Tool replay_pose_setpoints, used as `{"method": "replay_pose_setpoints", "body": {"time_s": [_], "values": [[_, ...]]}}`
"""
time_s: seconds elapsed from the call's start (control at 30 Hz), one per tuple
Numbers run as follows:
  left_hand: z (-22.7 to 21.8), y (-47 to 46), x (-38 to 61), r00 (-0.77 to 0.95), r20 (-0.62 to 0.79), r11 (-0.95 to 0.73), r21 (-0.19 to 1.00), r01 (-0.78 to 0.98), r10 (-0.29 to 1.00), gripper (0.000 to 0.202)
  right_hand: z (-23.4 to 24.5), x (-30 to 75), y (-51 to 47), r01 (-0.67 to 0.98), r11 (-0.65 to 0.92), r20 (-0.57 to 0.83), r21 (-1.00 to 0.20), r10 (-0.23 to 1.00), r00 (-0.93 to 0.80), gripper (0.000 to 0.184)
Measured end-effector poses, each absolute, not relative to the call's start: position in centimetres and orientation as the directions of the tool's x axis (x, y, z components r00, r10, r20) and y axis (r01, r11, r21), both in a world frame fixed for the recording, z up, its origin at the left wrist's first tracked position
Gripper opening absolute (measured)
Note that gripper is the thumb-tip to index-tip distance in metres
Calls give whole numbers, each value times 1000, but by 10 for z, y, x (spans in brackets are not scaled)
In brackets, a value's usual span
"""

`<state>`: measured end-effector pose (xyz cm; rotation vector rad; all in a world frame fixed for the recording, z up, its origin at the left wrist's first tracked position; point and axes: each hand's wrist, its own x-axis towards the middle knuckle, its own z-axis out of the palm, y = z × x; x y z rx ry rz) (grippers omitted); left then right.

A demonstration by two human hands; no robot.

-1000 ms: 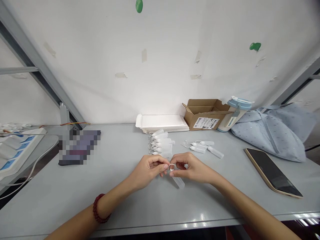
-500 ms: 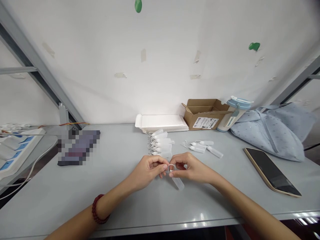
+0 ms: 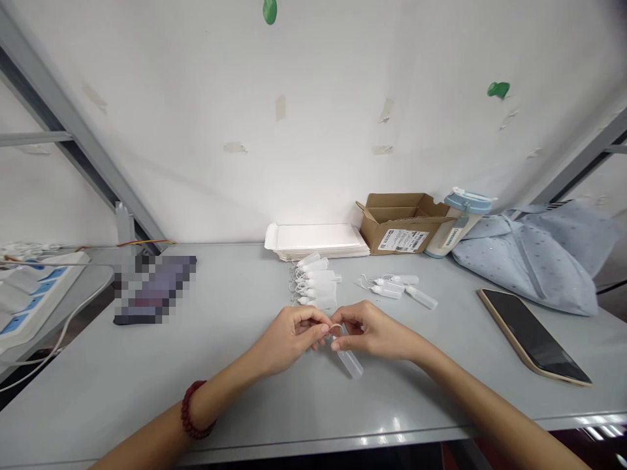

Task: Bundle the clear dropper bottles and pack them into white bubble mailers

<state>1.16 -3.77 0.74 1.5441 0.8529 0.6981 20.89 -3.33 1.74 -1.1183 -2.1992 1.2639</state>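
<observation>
Between my two hands hangs a small translucent squeeze bottle [image 3: 350, 363] with a thin strap looped at its top. My left hand [image 3: 294, 336] pinches near the strap's end, fingertips closed. My right hand [image 3: 369, 331] is closed around the neck and strap area from the other side; its fingers partly hide the cap. Just beyond my hands lies a row of similar little bottles [image 3: 316, 284], their loops facing left. To the right of that row, several more loose bottles [image 3: 392, 288] lie on the grey table [image 3: 235, 398].
At the back stand a stack of white envelopes [image 3: 318, 241], an open cardboard box [image 3: 399, 228], and a blue-lidded cup [image 3: 458, 225] beside a light-blue cloth bag [image 3: 529, 254]. A phone [image 3: 533, 336] lies on the right. A power strip [image 3: 34, 297] is at far left.
The held bottle's lower end has shifted slightly down and to the right. Both hands keep nearly the same position and grip.
</observation>
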Motion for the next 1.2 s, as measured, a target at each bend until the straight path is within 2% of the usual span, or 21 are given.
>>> {"method": "replay_pose_setpoints", "body": {"time_s": [0.17,0.43,0.8,0.93,1.1,1.2], "values": [[8,-38,12,556,-43,-48,988,149,830,17,17,208,-34,410,234,-76,-882,786,-613,23],[7,-36,12,575,-77,-21,987,162,815,19,14,207,-36,330,151,-94,-932,777,-623,42],[7,-38,11,567,-23,-135,962,236,823,14,15,204,-37,319,161,-77,-934,782,-619,41],[8,-36,11,494,22,-142,968,209,869,16,16,205,-36,299,195,-27,-934,796,-605,35],[10,-28,6,315,22,-82,981,179,949,18,18,208,-33,377,213,-44,-901,821,-569,47],[10,-25,3,266,6,-48,987,154,964,21,19,209,-32,409,271,-8,-872,826,-563,35]]}}
